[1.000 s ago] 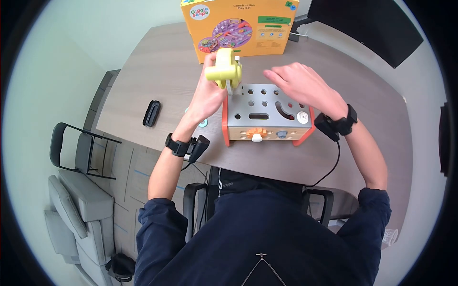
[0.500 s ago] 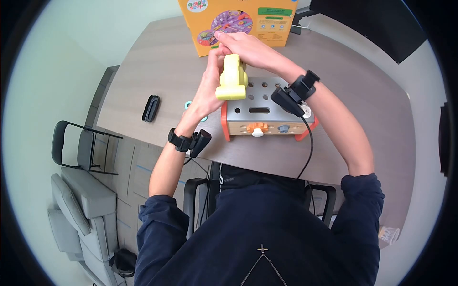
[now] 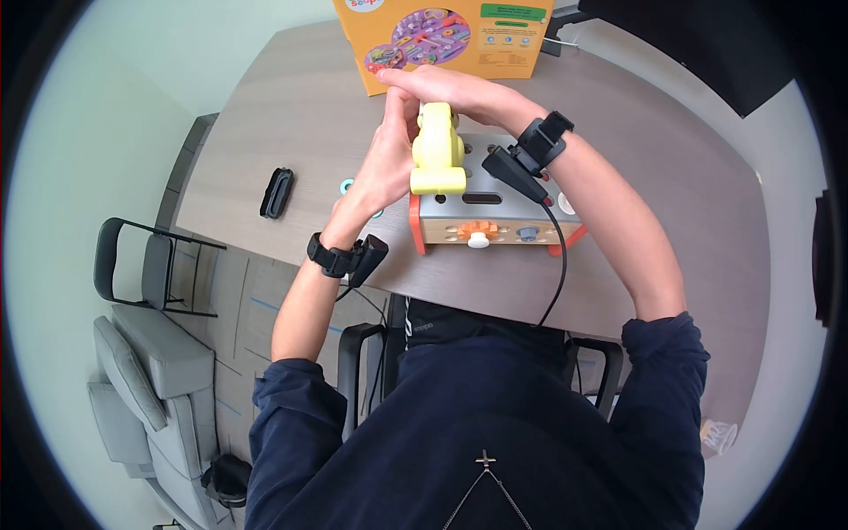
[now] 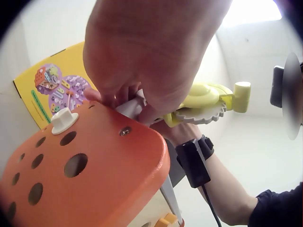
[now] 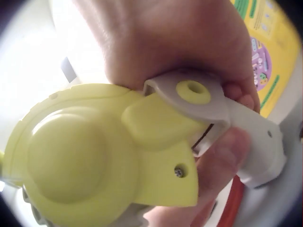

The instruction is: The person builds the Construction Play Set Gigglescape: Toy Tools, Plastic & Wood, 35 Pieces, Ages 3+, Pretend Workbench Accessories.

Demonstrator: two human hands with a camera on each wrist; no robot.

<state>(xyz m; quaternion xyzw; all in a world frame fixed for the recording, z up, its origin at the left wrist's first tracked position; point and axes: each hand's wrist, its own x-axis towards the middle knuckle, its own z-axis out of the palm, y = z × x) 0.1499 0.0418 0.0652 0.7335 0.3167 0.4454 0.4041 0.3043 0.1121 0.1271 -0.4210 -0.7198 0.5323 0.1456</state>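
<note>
A yellow toy saw (image 3: 436, 150) with a grey toothed disc stands over the left end of the toy workbench (image 3: 512, 210). My left hand (image 3: 389, 155) grips its grey arm (image 5: 255, 142) just above the bench's grey holed top. From the far side my right hand (image 3: 450, 88) reaches across and touches the grey joint (image 5: 165, 85); its fingers are partly hidden behind that joint. In the left wrist view the orange side panel (image 4: 113, 165), with a white peg (image 4: 63, 121), is close below my left hand (image 4: 151, 52).
Behind the hands stands a yellow printed box (image 3: 503, 53). A small black case (image 3: 277, 193) lies on the table (image 3: 238, 150) at the left, and a teal ring (image 3: 346, 186) beside my left wrist. A monitor (image 3: 689, 44) stands at the back right.
My right hand has come left from above the workbench to the toy saw and my left hand. The saw's yellow body has swung down toward me and slightly right.
</note>
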